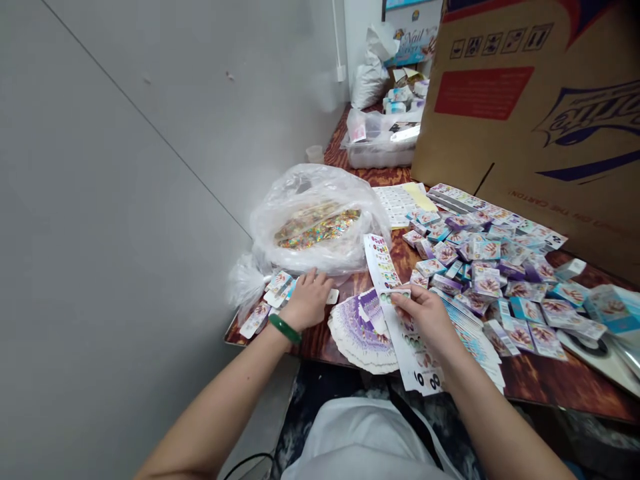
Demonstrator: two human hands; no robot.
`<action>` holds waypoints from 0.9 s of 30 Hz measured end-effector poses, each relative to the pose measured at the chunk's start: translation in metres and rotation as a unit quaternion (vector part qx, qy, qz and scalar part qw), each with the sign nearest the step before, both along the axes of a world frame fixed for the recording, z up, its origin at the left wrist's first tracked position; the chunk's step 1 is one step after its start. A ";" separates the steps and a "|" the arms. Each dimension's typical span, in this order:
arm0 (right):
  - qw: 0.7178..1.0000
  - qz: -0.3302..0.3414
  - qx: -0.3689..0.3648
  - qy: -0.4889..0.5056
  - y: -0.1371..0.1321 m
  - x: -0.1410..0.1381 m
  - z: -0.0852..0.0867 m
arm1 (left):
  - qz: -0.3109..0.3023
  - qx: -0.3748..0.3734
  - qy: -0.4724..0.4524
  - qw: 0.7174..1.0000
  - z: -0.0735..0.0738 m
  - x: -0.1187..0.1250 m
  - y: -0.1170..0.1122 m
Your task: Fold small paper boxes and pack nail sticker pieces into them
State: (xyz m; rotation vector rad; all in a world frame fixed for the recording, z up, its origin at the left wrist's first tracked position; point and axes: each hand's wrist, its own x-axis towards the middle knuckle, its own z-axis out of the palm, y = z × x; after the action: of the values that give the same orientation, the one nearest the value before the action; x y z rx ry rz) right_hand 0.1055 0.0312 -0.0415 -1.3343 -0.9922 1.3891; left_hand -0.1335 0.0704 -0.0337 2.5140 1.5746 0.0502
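Note:
My right hand (pixel 423 313) pinches a long printed paper strip (pixel 383 263) with rows of coloured shapes on it. Under the strip lies a fan of purple and white flattened cartons (pixel 357 327). My left hand (pixel 309 300), with a green bangle (pixel 285 329) on the wrist, rests fingers outstretched at the front of a clear plastic bag (pixel 320 180). Inside the bag are many small glittering coloured pieces (pixel 320 228). Several small printed cards or flat cartons (pixel 256 320) lie beside and partly under my left hand; whether its fingertips touch them I cannot tell.
A heap of small folded boxes (pixel 487 277) covers the table's right side, with fanned blue flat cartons (pixel 465 327) before it. A large cardboard carton (pixel 500 147) stands behind. Farther back is a clear plastic tub (pixel 383 157). A grey wall (pixel 125 200) borders the left.

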 end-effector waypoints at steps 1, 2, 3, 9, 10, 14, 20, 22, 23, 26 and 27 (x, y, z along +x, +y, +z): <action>1.000 0.002 0.002 0.003 -0.001 0.001 0.001 | -0.002 -0.008 0.010 1.000 -0.004 -0.003 0.005; 1.000 0.003 0.004 0.008 -0.001 0.001 0.001 | -0.005 -0.016 0.010 1.000 -0.006 -0.005 0.010; 1.000 0.004 0.004 0.013 -0.002 0.001 0.002 | -0.004 -0.022 0.004 1.000 -0.006 -0.007 0.014; 1.000 -0.007 0.004 0.023 -0.005 0.003 0.006 | 0.009 -0.079 -0.147 0.986 0.025 -0.015 0.023; 1.000 -0.007 0.011 0.023 -0.006 0.002 0.009 | 0.028 -0.121 -0.236 0.964 0.031 -0.015 0.020; 0.998 -0.002 0.057 0.034 -0.004 -0.008 0.031 | 0.107 -0.349 -0.552 0.750 0.035 0.000 -0.003; 0.984 -0.001 0.169 -0.058 0.005 -0.021 0.047 | 0.112 -0.388 -0.627 0.666 0.018 0.035 -0.029; 0.974 0.017 0.184 -0.129 0.008 -0.019 0.044 | 0.124 -0.356 -0.629 0.679 0.015 0.041 -0.031; 0.969 0.037 0.183 -0.160 0.009 -0.017 0.042 | 0.133 -0.341 -0.627 0.688 0.014 0.043 -0.032; 0.962 0.099 0.158 -0.200 0.011 -0.013 0.037 | 0.148 -0.306 -0.596 0.727 0.014 0.049 -0.035; 0.965 0.102 0.145 -0.195 0.012 -0.013 0.035 | 0.149 -0.298 -0.584 0.741 0.015 0.051 -0.036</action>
State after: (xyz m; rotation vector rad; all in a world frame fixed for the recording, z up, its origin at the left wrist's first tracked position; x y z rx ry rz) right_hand 0.0928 0.0428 -0.0062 -1.3330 -1.5715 1.0900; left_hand -0.0830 0.0345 -0.0190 1.1737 1.0829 0.8289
